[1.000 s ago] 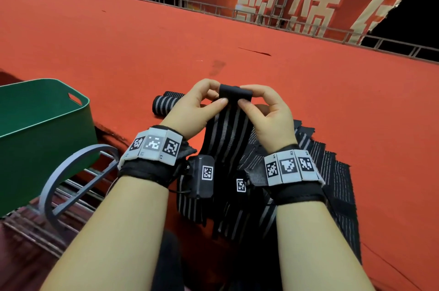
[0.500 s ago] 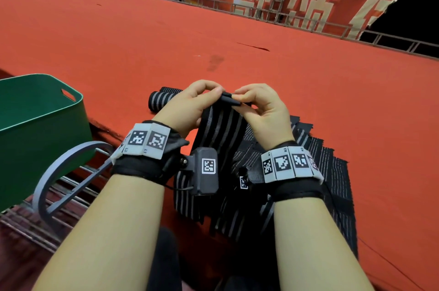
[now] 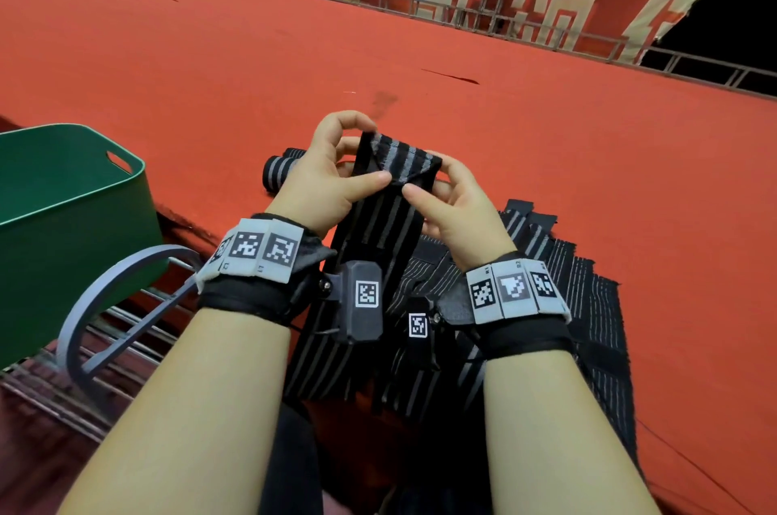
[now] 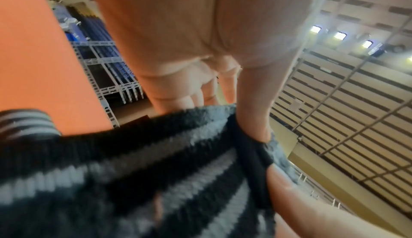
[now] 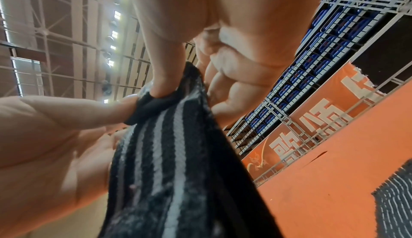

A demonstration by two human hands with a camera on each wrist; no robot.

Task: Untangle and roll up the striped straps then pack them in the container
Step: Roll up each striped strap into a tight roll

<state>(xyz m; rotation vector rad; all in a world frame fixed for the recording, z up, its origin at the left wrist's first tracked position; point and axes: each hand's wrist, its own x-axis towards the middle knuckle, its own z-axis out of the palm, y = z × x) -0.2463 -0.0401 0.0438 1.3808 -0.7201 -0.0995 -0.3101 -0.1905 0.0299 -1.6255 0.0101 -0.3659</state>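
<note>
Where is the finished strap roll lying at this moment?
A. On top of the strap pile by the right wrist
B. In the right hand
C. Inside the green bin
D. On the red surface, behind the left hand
D: the roll lies on the red surface behind the left hand, outside the green bin.

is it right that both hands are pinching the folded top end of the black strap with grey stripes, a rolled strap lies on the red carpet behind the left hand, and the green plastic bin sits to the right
Not quite: the green plastic bin sits to the left, as the head view shows. The rest holds: the left hand and right hand both pinch the folded top end of the black strap with grey stripes, and a rolled strap lies on the red carpet behind the left hand.
</note>
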